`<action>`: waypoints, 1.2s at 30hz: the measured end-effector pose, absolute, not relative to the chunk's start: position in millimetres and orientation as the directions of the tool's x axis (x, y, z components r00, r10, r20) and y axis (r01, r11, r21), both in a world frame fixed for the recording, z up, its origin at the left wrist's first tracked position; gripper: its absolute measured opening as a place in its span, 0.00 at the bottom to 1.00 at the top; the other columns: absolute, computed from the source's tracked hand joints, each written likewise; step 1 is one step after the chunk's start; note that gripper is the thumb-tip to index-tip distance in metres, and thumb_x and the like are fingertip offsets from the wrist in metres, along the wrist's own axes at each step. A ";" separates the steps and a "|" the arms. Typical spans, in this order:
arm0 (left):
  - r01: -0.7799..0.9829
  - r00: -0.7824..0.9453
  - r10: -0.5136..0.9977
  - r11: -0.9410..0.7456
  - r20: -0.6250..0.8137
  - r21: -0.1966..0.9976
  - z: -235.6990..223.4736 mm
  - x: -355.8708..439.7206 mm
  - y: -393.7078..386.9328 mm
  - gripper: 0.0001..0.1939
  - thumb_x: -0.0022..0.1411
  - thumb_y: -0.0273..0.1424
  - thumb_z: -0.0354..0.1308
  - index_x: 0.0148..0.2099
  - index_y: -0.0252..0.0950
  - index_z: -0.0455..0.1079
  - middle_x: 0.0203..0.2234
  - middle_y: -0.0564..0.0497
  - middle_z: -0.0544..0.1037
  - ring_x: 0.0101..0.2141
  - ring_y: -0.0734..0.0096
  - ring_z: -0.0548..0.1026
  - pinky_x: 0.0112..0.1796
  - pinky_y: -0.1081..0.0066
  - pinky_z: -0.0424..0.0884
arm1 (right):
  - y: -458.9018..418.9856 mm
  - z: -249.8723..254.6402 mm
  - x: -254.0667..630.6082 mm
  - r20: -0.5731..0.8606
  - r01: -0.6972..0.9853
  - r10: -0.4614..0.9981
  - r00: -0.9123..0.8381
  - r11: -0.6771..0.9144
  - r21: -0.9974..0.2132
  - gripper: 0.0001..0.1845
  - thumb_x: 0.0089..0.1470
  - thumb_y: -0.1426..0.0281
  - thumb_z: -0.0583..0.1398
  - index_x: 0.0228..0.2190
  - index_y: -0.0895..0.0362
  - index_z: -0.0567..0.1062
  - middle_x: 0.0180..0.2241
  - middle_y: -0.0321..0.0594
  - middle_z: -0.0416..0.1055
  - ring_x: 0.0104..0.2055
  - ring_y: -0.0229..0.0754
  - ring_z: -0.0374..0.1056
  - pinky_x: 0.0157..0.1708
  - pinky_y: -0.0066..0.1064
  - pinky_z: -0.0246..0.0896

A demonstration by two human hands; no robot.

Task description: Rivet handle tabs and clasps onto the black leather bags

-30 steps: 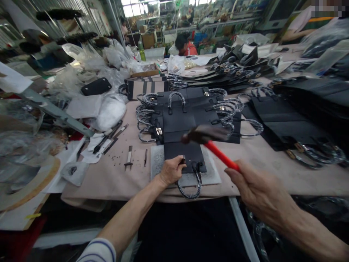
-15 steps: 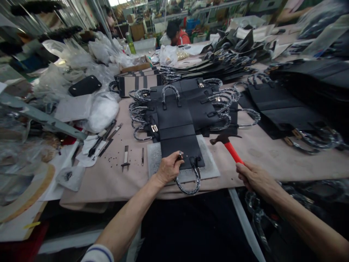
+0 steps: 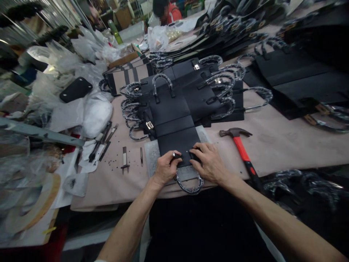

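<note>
In my left hand [image 3: 165,168], the closed fingers grip a short metal punch [image 3: 173,155] over the near end of a black bag panel [image 3: 177,140]. My right hand [image 3: 209,162] is at the right side of that end, its fingers bent round the dark tab of the plastic-wrapped bag handle [image 3: 190,190], which is mostly hidden under them. A small light dot shows on the panel between the hands. The panel lies on a grey slab [image 3: 151,154]. Right of my right hand, a claw hammer [image 3: 241,148] with a red and black handle rests on the table.
Stacked black bag pieces with wrapped handles [image 3: 223,78] lie behind the panel, more black panels [image 3: 300,78] at right. A flat tool [image 3: 124,158] and a thin rod [image 3: 141,156] lie at left, near clear plastic bags [image 3: 95,112]. A person in red [image 3: 174,14] is at the back.
My right hand has let go of the hammer, now lying on the table, and moved left onto the handle's tab. My left hand still holds the punch. The view has shifted slightly.
</note>
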State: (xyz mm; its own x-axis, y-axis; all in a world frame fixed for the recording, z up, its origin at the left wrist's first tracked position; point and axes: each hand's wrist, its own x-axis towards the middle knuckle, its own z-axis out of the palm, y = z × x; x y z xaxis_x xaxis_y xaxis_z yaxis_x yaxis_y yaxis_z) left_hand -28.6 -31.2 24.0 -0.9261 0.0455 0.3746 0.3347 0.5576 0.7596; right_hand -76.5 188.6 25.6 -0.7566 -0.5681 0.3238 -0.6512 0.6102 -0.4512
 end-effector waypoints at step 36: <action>0.199 -0.953 -0.122 0.439 0.278 0.876 20.1 -29.8 -26.3 0.06 0.67 0.29 0.64 0.45 0.37 0.80 0.39 0.49 0.86 0.39 0.66 0.85 0.43 0.68 0.83 | 185.0 17.0 -78.9 0.284 -0.586 -0.520 -0.806 0.628 -0.512 0.15 0.58 0.66 0.63 0.47 0.55 0.77 0.51 0.49 0.69 0.54 0.58 0.63 0.52 0.51 0.59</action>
State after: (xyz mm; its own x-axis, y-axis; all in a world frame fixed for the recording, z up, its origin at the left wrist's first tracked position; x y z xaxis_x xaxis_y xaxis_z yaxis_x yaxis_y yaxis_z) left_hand -29.8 -26.3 20.1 -0.9529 -0.1219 0.2778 0.1994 0.4385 0.8763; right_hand -78.9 185.0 17.0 -0.8057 -0.5196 0.2844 -0.5858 0.6282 -0.5121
